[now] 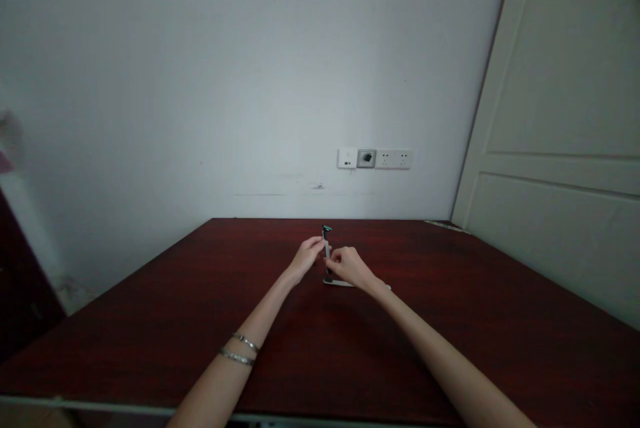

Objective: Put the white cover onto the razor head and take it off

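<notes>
Both hands work on a small upright stand (327,253) far out on the bench (150,308): left hand (309,256) pinches its post, right hand (350,267) grips lower; steady adjusting seems needed.

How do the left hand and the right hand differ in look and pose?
The left hand pinches the small upright stand near the middle of its post; the right hand grips it lower, near its white base. The left forearm wears two silver bangles; the right forearm is bare. Both hands touch the same stand above the dark red table.
</notes>
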`<state>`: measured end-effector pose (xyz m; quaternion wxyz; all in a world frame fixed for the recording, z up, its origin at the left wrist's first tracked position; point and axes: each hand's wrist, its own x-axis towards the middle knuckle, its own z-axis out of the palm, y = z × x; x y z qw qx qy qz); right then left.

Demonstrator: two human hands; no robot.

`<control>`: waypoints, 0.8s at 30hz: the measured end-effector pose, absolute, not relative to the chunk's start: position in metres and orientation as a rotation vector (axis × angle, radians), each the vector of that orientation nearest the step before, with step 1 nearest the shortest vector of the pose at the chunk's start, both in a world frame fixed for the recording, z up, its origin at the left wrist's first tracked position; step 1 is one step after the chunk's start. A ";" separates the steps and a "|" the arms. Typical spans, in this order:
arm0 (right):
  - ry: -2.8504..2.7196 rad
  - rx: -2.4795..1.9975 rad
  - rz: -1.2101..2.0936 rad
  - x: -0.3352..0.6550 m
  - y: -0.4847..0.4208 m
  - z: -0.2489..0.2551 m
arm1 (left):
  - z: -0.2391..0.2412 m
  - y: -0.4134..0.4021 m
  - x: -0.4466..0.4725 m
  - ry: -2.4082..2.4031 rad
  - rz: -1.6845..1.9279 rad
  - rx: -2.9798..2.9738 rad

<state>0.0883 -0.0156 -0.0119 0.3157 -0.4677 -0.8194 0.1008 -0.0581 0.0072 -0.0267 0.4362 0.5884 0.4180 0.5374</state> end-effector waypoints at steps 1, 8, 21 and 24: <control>-2.157 -1.244 0.262 0.088 -0.012 -0.012 | -0.026 0.012 -0.065 1.123 1.418 1.546; -2.299 -1.463 0.252 0.086 0.023 -0.018 | -0.035 0.031 -0.114 1.479 1.264 1.887; -2.435 -1.543 0.250 0.082 0.036 -0.035 | -0.071 0.037 -0.124 1.536 0.862 2.483; -2.422 -1.562 0.248 0.083 0.038 -0.037 | -0.070 0.035 -0.120 1.525 0.855 2.514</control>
